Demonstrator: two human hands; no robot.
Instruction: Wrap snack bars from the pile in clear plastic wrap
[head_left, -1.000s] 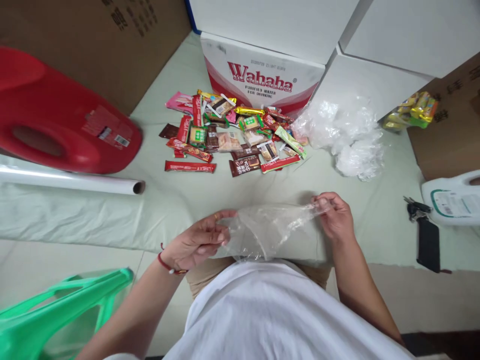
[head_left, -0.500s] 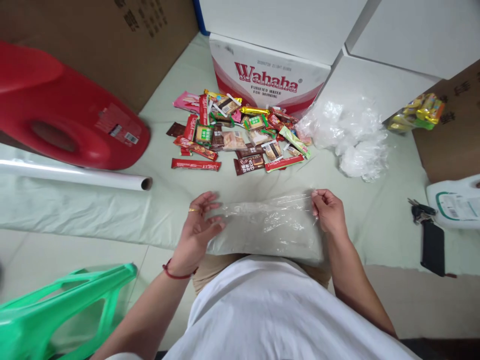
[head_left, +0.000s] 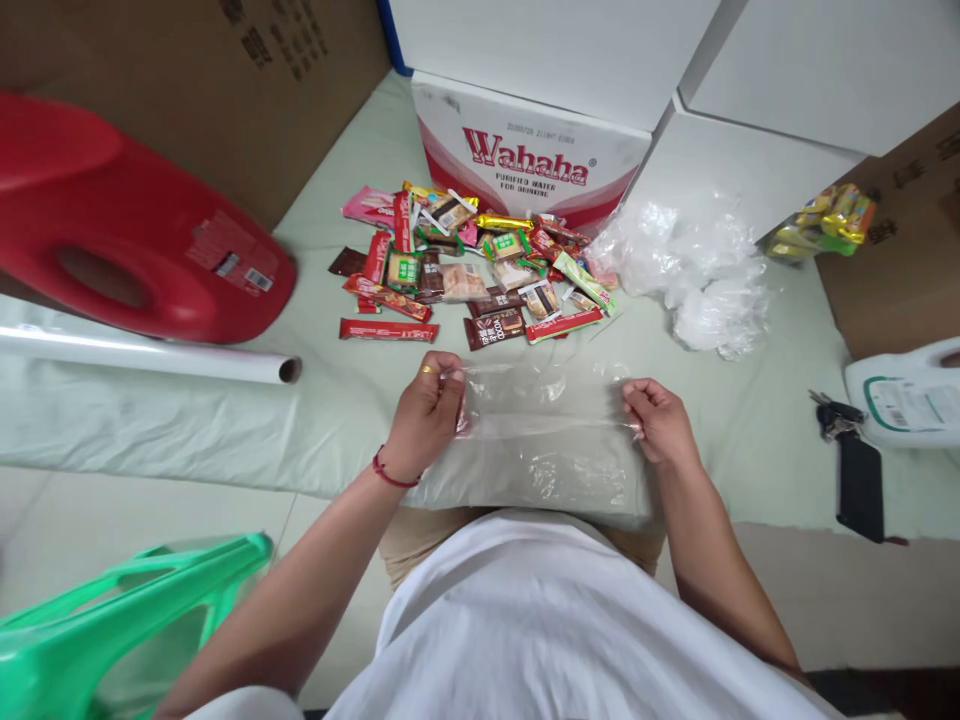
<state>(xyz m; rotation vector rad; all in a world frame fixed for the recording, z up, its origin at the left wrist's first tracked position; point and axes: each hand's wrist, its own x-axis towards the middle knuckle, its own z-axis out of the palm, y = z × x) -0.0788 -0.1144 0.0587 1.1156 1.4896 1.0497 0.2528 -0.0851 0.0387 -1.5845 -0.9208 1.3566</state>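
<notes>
A clear plastic bag (head_left: 547,455) lies along the table's near edge, its upper edge stretched between my hands. My left hand (head_left: 430,410) is closed on the bag's left side, fingers pinched around the film. At the right side, my right hand (head_left: 657,418) pinches the same edge between thumb and fingers. Just beyond the bag is a loose pile of wrapped snacks (head_left: 465,280), with red, brown, green and yellow wrappers. A red snack bar (head_left: 388,330) lies at the pile's near left. I see nothing inside the bag.
Crumpled clear plastic (head_left: 720,290) sits right of the snacks, before a Wahaha carton (head_left: 529,160). To the left are a red jug (head_left: 150,230) and a white roll (head_left: 150,350). Keys (head_left: 834,415), a black phone-like item (head_left: 860,487) and a white bottle (head_left: 911,400) lie right; a green stool (head_left: 135,630) stands lower left.
My left hand moved right and forward and went from open fingers to a grip on the bag. The bag's upper part is now spread farther forward. My right hand keeps its pinch.
</notes>
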